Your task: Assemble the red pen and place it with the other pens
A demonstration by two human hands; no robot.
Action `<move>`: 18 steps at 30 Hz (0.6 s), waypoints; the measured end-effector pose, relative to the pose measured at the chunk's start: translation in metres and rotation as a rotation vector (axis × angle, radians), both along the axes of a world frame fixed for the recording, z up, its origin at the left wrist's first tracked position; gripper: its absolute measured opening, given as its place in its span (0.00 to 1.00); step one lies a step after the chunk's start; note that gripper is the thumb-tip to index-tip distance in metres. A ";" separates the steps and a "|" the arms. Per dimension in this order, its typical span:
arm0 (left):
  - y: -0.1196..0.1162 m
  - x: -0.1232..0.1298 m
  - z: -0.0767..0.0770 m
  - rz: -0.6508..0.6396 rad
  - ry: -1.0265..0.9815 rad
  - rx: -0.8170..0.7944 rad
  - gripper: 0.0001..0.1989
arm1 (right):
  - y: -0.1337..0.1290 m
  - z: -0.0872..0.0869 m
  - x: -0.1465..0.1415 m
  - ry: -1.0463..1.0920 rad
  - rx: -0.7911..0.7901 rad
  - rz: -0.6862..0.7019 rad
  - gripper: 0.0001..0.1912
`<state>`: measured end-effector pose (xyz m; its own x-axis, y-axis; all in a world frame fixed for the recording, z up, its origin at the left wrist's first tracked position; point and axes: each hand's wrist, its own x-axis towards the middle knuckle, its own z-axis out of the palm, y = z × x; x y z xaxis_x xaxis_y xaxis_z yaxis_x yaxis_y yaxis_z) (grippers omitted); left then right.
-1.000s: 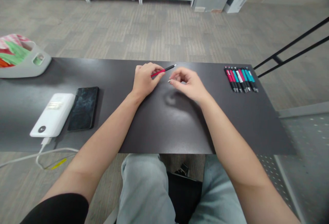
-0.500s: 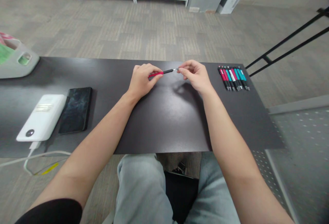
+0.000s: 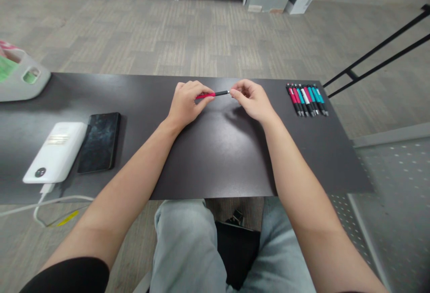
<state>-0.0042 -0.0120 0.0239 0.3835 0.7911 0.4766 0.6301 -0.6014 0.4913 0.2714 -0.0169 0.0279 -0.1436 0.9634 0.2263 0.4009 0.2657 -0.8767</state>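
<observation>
One red-and-black pen (image 3: 221, 93) over the surface (image 3: 215, 149) in the head view, gripped by left fingers (image 3: 204, 90), silvery tip (image 3: 229, 92) at closed right fingers (image 3: 238, 96), can't tell on what. Keep it straight, light touch. Mind the phone (image 3: 100, 143) near the left forearm (image 3: 134, 172); power bank (image 3: 63, 138) beyond, pen row (image 3: 308, 97) off right.

Basket (image 3: 38, 80): cut off by left edge. Cable (image 3: 65, 200): runs out of view at left. Pen (image 3: 205, 96): rear end hidden in left hand (image 3: 191, 102). Tip: partly covered by right fingertips (image 3: 232, 92); detail too small to resolve.
</observation>
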 end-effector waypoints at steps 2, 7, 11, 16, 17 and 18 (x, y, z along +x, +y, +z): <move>0.000 0.000 0.000 0.003 -0.002 -0.002 0.05 | -0.001 0.001 -0.001 -0.043 0.021 0.014 0.28; 0.002 -0.001 -0.001 -0.001 0.004 0.006 0.05 | -0.007 0.006 -0.004 -0.158 0.066 0.048 0.32; 0.002 -0.002 -0.001 -0.003 0.003 0.012 0.06 | -0.010 0.010 -0.006 -0.144 0.064 0.095 0.30; 0.003 -0.001 -0.003 0.004 0.006 0.012 0.09 | -0.012 0.015 -0.003 -0.134 0.039 0.105 0.28; 0.003 -0.001 -0.003 0.002 0.010 0.010 0.09 | -0.012 0.017 -0.003 -0.140 0.036 0.102 0.28; 0.003 -0.001 -0.003 -0.001 0.015 0.008 0.09 | -0.012 0.017 -0.003 -0.144 0.037 0.100 0.27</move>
